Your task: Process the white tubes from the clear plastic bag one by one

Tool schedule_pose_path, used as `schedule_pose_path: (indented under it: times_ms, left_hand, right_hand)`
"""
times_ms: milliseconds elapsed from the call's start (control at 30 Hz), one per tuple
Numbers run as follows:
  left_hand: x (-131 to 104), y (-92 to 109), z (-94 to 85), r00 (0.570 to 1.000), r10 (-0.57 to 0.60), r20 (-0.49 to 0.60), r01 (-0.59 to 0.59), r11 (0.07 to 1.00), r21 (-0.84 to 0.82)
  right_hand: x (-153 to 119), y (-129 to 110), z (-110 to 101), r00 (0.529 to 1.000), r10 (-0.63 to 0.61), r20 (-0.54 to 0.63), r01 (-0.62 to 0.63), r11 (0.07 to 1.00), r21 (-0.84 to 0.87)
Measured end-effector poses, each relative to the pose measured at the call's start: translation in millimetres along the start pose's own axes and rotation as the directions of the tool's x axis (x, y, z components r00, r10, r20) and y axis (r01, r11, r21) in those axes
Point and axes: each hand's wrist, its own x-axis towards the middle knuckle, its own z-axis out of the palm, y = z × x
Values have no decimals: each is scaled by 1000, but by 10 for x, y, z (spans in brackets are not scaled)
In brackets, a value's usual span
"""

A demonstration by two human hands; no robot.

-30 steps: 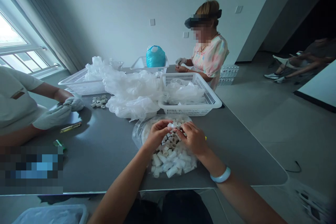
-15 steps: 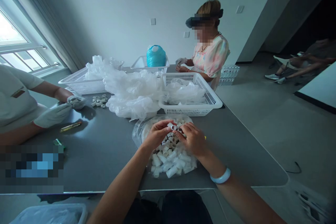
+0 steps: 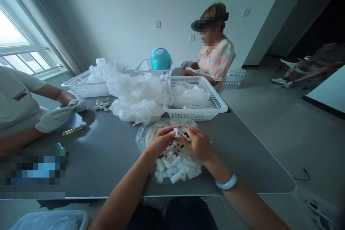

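My left hand (image 3: 163, 139) is closed on a small white plastic pipe fitting (image 3: 177, 132), held between thumb and fingers with its round opening toward me. Right beside it, my right hand (image 3: 199, 144) has its thumb and fingers drawn together close to the fitting; what lies in the pinch is hidden. Both hands are above a clear plastic bag (image 3: 141, 137) spread on the grey table (image 3: 113, 161). Many white pipe fittings (image 3: 176, 176) lie heaped on and in the bag below my hands. A pale bangle (image 3: 226, 182) circles my right wrist.
Beyond the heap stands a white basket (image 3: 195, 114) of clear bags, beside a mound of plastic bags (image 3: 137, 97). At left, a co-worker's gloved hands (image 3: 58, 116) are near loose fittings (image 3: 102, 104) and a yellow tool (image 3: 73, 130). Another person (image 3: 215, 55) works across the table.
The fitting in my left hand has turned slightly, showing its opening at a different angle. My hands stay in nearly the same place. The view has tilted up a little.
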Motion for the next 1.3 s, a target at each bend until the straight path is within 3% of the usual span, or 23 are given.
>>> schedule_pose_path:
  times_ms: [400,1300]
  left_hand:
    - [-20,2,11,997,-9,78,13,999,-42]
    - [-14,-4,-4,999,18,49,-16,999,-29]
  right_hand:
    - [-11,-10,18,1000,-24,-8,25,999,37]
    - [-5,-30,-5,998,-57,-12,57,998,16]
